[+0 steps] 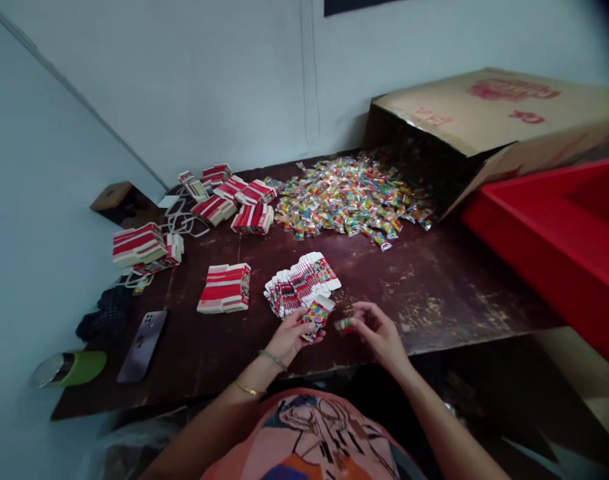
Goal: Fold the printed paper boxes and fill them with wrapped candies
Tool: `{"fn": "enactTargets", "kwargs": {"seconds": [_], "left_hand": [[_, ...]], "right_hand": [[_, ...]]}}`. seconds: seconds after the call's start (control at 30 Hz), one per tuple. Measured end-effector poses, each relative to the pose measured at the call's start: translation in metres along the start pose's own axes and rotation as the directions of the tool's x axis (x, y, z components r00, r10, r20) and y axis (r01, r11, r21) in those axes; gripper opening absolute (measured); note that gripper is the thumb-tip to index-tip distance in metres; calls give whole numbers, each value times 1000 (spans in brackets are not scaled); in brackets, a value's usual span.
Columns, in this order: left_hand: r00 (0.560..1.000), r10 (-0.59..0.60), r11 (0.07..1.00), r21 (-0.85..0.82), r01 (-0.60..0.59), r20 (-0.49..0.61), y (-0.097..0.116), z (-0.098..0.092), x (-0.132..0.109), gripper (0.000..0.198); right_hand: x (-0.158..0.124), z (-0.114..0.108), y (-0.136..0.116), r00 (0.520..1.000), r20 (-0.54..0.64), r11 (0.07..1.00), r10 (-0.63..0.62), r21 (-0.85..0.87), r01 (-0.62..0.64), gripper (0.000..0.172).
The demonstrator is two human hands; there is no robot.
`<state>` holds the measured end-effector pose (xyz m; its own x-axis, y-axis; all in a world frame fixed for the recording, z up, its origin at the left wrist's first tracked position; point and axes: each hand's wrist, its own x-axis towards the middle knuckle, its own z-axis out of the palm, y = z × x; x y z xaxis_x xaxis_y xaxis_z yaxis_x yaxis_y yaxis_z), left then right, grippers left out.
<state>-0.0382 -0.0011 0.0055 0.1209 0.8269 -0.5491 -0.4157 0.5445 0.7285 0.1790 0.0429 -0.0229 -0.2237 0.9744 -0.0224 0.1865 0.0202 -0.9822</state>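
My left hand (290,335) is closed around a small printed carton (318,313), red with colourful round shapes, whose white flap points away from me. To its right, my right hand (380,335) pinches a small wrapped candy (345,324), slightly blurred and apart from the carton. Just beyond both hands lies a fanned row of flat cartons (299,281), overlapping one another on the dark table. A neat stack of red and white cartons (225,288) sits left of that row. Farther back spreads a large heap of wrapped candies (349,193).
Several carton bundles (254,219) lie at the back left, near white straps (184,225). A phone (142,347), a green-lidded cup (79,369) and dark cloth (107,313) occupy the left edge. A cardboard box (499,113) and a red bin (549,247) stand at right.
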Motion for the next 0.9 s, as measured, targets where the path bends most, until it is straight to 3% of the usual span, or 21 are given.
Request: {"fn": "enactTargets", "kwargs": {"seconds": [0.1, 0.23, 0.4, 0.5, 0.53, 0.6, 0.7, 0.8, 0.9], "left_hand": [[993, -58, 982, 183, 37, 106, -7, 14, 2, 48], [968, -134, 962, 261, 77, 212, -15, 26, -3, 49], [967, -137, 964, 252, 81, 216, -19, 35, -5, 56], [979, -124, 967, 239, 82, 164, -19, 37, -2, 59], [982, -120, 972, 219, 87, 146, -19, 38, -1, 56], [986, -121, 979, 176, 100, 115, -17, 37, 2, 60], [984, -150, 977, 165, 133, 93, -15, 34, 6, 66], [973, -186, 976, 137, 167, 138, -11, 33, 8, 54], [938, -231, 973, 60, 224, 257, -5, 36, 7, 47]], "right_hand": [[-2, 0, -25, 999, 25, 994, 24, 104, -27, 24], [17, -17, -36, 999, -12, 999, -33, 3, 33, 21], [8, -6, -37, 985, 121, 960, -124, -235, 150, 19], [-3, 5, -34, 977, 85, 964, -196, -166, 207, 19], [-5, 8, -31, 984, 29, 980, -177, -89, 179, 21], [-10, 12, -27, 999, -42, 988, -3, 153, 9, 31], [-15, 14, -25, 946, 149, 805, 288, 498, -323, 37], [-19, 10, -34, 912, 280, 699, 300, 586, -410, 40], [-20, 4, -45, 916, 301, 750, 266, 533, -393, 38]]}}
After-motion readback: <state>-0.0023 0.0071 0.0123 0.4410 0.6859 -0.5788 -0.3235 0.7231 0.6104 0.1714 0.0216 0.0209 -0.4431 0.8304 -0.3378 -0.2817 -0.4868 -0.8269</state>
